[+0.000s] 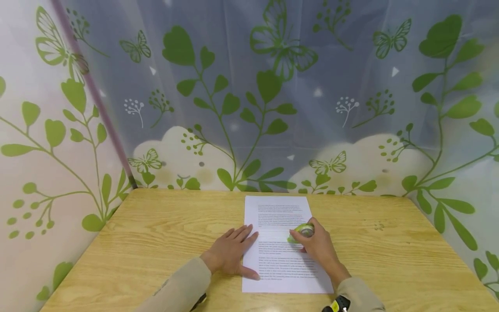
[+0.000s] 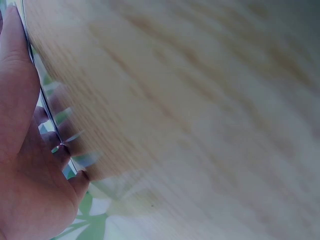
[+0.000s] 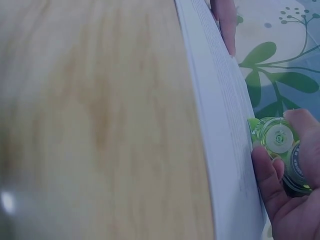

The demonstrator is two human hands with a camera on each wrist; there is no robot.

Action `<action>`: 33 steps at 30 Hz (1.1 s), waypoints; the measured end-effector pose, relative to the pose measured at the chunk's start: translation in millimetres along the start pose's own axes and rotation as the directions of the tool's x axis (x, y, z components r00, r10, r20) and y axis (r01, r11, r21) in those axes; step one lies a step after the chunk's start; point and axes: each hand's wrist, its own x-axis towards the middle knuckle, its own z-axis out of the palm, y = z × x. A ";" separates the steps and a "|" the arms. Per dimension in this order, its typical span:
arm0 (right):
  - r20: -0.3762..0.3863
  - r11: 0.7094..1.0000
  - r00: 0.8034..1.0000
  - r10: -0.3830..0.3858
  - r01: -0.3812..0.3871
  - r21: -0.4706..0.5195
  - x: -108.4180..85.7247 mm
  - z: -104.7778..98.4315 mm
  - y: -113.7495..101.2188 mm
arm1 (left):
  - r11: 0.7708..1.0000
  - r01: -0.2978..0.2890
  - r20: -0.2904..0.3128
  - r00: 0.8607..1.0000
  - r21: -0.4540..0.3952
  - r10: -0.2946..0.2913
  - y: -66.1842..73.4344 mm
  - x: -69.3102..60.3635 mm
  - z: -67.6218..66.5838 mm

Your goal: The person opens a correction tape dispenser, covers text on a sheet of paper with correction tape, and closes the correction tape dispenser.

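Observation:
A sheet of printed paper [image 1: 288, 286] lies on the wooden table, its text in several blocks with a white band between them near the middle. My left hand [image 1: 231, 251] rests with spread fingers on the sheet's left edge, thumb toward its lower part. In my right hand [image 1: 320, 246] I grip a green, see-through correction tape [image 1: 306, 230], its tip at the paper beside the white band. The right wrist view shows the round reels of the correction tape [image 3: 277, 137] between thumb and fingers. Only part of my left hand [image 2: 35, 185] appears in the left wrist view.
The wooden table [image 1: 163, 225] extends on both sides of the sheet. Behind it hangs a curtain [image 1: 218, 108] printed with green leaves and butterflies, which also covers the sides. A dark strap with a yellow part [image 1: 336, 305] sits at my right wrist.

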 end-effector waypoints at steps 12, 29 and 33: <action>-0.005 1.000 1.000 0.010 -0.010 -0.024 2.1 -8.6 8.4 | 1.000 0.007 0.012 1.000 -0.008 -0.007 -0.2 -0.8 -1.1; 0.000 1.000 1.000 0.003 -0.003 -0.030 1.1 -18.4 10.1 | 1.000 0.004 0.006 1.000 -0.003 -0.004 -0.2 0.6 -0.7; 0.005 0.999 1.000 0.004 -0.004 -0.040 1.6 -19.9 11.1 | 1.000 0.007 0.007 1.000 -0.014 -0.007 0.7 -0.2 -1.4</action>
